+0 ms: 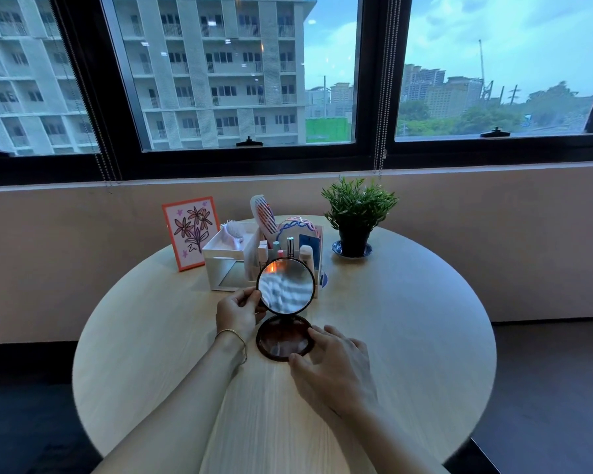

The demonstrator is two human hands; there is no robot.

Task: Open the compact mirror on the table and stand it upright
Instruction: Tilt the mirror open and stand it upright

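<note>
A round compact mirror [285, 289] with a dark brown rim stands open in the middle of the round wooden table [408, 330]. Its upper half is upright and faces me, and its lower half [281, 340] lies flat on the table. My left hand [238, 311] pinches the left rim of the upright half between thumb and fingers. My right hand [332, 367] rests with spread fingers on the right and front edge of the flat half.
Just behind the mirror is a white organizer [233, 265] filled with a comb, a brush and several cosmetics. An orange-framed flower picture [191, 230] leans at the back left. A potted green plant [355, 217] on a saucer is at the back right. A wall and windows lie beyond.
</note>
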